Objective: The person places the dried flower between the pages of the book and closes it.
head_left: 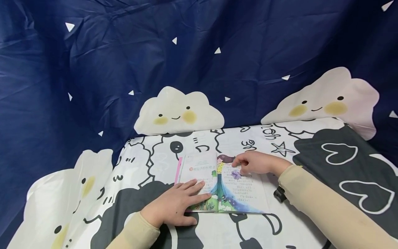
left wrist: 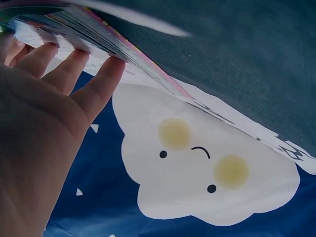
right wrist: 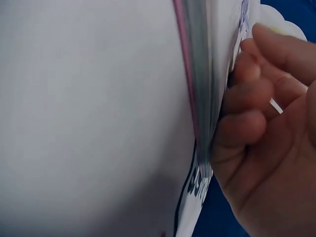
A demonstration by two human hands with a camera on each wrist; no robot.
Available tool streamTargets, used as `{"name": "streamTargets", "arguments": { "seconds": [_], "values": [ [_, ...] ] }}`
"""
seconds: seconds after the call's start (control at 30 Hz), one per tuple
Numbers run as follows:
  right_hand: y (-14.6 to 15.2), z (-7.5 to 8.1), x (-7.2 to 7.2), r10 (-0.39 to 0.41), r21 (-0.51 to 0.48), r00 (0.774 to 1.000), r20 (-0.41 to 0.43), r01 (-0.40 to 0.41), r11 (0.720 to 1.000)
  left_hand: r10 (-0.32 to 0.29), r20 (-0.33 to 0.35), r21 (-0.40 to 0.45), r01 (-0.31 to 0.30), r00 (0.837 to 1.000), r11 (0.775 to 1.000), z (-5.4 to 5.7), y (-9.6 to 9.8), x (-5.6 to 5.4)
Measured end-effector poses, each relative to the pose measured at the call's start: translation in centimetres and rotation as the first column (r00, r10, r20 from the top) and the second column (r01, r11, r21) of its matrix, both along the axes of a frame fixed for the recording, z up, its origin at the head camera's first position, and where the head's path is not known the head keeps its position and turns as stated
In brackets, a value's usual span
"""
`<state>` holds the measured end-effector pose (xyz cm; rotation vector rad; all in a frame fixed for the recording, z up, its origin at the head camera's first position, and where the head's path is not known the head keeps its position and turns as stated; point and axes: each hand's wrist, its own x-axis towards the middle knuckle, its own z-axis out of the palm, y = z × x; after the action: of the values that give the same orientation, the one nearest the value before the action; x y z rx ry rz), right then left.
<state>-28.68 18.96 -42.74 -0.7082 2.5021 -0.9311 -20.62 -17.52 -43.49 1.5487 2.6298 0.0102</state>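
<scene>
An open picture book (head_left: 245,193) with printed text and coloured drawings lies on a black-and-white patterned cloth. My left hand (head_left: 177,204) rests on its left page, palm down with the fingers spread. In the left wrist view, the fingertips of that left hand (left wrist: 54,94) touch the page beside the book's edge (left wrist: 148,64). Over the upper part of the right page, my right hand (head_left: 256,162) points with its index finger near a purple flower drawing (head_left: 236,174). The right wrist view shows the other fingers of the right hand (right wrist: 266,123) curled in beside the book's page edges (right wrist: 200,98), holding nothing.
White cloud-shaped panels with faces (head_left: 178,112) stand along the back and left of the cloth. Dark blue fabric (head_left: 199,45) with white triangles hangs behind them. A small black device (head_left: 280,194) sits at the right wrist.
</scene>
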Motion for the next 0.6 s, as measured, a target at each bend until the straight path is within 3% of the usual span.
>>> {"name": "streamTargets", "arguments": {
  "seconds": [0.4,0.6],
  "values": [
    [2.2,0.0,0.1,-0.01,0.202,0.984,-0.178,0.046,0.978,-0.012,0.0,-0.009,0.012,1.0,1.0,0.0,-0.1,-0.1],
    [3.1,0.1,0.1,-0.043,0.233,0.984,-0.173,0.083,0.969,-0.009,0.0,-0.017,0.009,1.0,1.0,0.0,0.0,-0.1]
  ]
}}
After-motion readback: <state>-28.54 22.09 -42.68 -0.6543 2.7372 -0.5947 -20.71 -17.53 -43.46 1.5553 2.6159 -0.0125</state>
